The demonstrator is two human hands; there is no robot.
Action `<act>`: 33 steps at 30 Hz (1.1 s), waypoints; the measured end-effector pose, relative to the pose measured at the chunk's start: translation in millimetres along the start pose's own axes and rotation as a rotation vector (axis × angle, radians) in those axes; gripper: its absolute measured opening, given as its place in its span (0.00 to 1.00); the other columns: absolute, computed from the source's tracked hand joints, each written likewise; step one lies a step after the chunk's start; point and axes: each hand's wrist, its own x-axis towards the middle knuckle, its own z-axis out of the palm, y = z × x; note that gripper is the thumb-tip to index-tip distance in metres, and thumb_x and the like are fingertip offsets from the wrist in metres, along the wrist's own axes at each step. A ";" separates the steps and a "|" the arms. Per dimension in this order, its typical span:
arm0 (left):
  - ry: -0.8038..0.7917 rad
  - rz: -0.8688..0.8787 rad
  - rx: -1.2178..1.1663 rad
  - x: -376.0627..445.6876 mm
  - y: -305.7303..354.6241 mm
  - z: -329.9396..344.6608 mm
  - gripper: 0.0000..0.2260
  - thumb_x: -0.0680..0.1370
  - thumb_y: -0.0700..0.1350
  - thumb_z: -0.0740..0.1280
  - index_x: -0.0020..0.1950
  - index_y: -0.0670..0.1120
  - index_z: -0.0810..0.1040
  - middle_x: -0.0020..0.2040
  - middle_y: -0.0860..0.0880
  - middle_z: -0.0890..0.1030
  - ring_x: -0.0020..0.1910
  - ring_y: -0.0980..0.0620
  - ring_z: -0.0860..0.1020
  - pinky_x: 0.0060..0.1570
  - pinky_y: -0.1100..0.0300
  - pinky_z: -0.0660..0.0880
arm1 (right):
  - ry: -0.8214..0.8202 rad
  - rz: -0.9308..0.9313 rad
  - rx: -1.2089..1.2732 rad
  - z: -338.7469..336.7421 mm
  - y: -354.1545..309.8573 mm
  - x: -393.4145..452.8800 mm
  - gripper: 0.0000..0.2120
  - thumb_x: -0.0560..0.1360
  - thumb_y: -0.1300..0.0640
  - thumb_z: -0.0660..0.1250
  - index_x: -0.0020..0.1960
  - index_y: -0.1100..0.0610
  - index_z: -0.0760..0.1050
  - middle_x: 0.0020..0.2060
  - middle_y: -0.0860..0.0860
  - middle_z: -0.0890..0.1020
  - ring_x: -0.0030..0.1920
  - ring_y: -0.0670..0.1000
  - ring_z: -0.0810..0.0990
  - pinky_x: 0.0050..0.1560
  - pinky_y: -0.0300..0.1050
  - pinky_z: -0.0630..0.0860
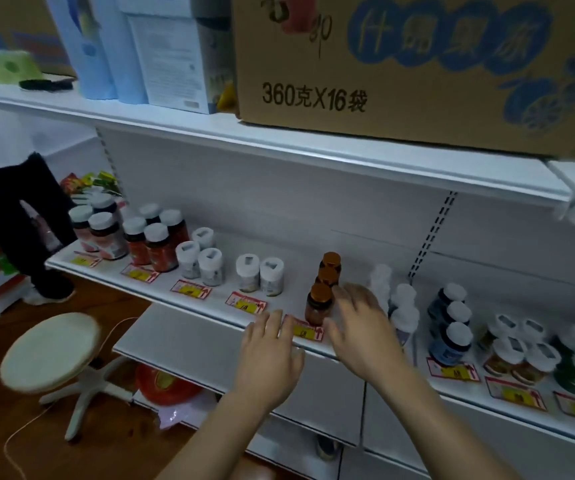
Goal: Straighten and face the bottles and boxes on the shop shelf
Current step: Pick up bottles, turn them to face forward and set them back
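Head view: my right hand [355,327] was spread, fingers loose, gripping nothing, just right of the near amber bottle [319,304]. My left hand [267,355] lay flat, fingers straight, over the shelf edge [210,315]. Three amber bottles stood in a row running away from me.

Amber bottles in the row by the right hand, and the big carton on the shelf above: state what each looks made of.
Amber bottles: translucent brown plastic or glass, unclear which; glossy, with matte orange-brown caps. Big carton: corrugated cardboard, matte tan with blue printing and folded edges.
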 end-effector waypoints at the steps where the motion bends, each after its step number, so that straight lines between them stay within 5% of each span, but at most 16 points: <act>1: -0.015 0.014 -0.005 8.0 -4.3 7.6 0.24 0.74 0.55 0.64 0.65 0.44 0.78 0.66 0.42 0.79 0.66 0.38 0.76 0.64 0.42 0.75 | -0.004 0.020 -0.004 7.0 1.2 8.2 0.25 0.76 0.49 0.65 0.70 0.57 0.69 0.64 0.56 0.74 0.66 0.60 0.71 0.64 0.52 0.73; 10: -0.143 0.247 0.077 54.5 -39.5 58.1 0.23 0.74 0.56 0.57 0.55 0.43 0.84 0.57 0.43 0.83 0.58 0.39 0.80 0.56 0.42 0.79 | 0.154 0.070 -0.045 60.1 1.3 45.1 0.16 0.75 0.52 0.62 0.58 0.58 0.79 0.49 0.57 0.78 0.45 0.62 0.77 0.40 0.52 0.76; 18: -0.129 0.384 0.042 70.6 -56.2 68.7 0.12 0.67 0.51 0.74 0.46 0.47 0.84 0.49 0.47 0.83 0.49 0.43 0.80 0.52 0.47 0.80 | 0.196 0.119 0.057 81.6 0.2 53.5 0.13 0.78 0.53 0.60 0.56 0.57 0.78 0.51 0.56 0.79 0.43 0.61 0.79 0.38 0.51 0.77; 22: -0.118 0.400 0.021 72.6 -59.5 66.0 0.11 0.70 0.53 0.71 0.48 0.48 0.83 0.51 0.47 0.83 0.50 0.45 0.80 0.52 0.49 0.78 | 0.303 0.111 0.088 64.6 -7.2 52.9 0.11 0.78 0.55 0.63 0.56 0.58 0.79 0.51 0.55 0.80 0.42 0.59 0.80 0.36 0.49 0.78; 26: -0.060 0.350 -0.046 78.0 -55.0 45.6 0.14 0.71 0.52 0.70 0.53 0.46 0.81 0.56 0.45 0.81 0.53 0.44 0.79 0.52 0.48 0.77 | 0.423 0.139 0.119 27.3 -14.6 49.8 0.13 0.76 0.56 0.68 0.58 0.59 0.80 0.54 0.53 0.82 0.49 0.57 0.82 0.44 0.50 0.81; 29: 0.028 0.302 -0.330 78.5 -45.8 23.6 0.11 0.76 0.49 0.68 0.56 0.46 0.81 0.55 0.49 0.81 0.54 0.47 0.79 0.52 0.52 0.78 | 0.449 0.171 0.192 -4.8 -25.6 42.7 0.13 0.75 0.55 0.70 0.59 0.57 0.80 0.54 0.51 0.82 0.53 0.51 0.80 0.51 0.42 0.78; 31: 0.007 0.139 -0.723 74.4 -36.3 -1.1 0.09 0.82 0.48 0.64 0.59 0.49 0.80 0.56 0.54 0.82 0.56 0.54 0.79 0.54 0.59 0.75 | 0.517 0.210 0.307 -20.3 -35.6 35.9 0.11 0.75 0.57 0.72 0.57 0.56 0.81 0.52 0.48 0.83 0.51 0.44 0.79 0.52 0.31 0.73; 33: -0.097 -0.063 -1.169 64.3 -23.1 -29.5 0.07 0.83 0.45 0.63 0.55 0.51 0.81 0.50 0.56 0.84 0.52 0.58 0.80 0.53 0.63 0.75 | 0.573 0.288 0.457 -33.1 -46.6 26.6 0.10 0.76 0.56 0.73 0.57 0.51 0.81 0.50 0.44 0.83 0.51 0.41 0.79 0.52 0.31 0.73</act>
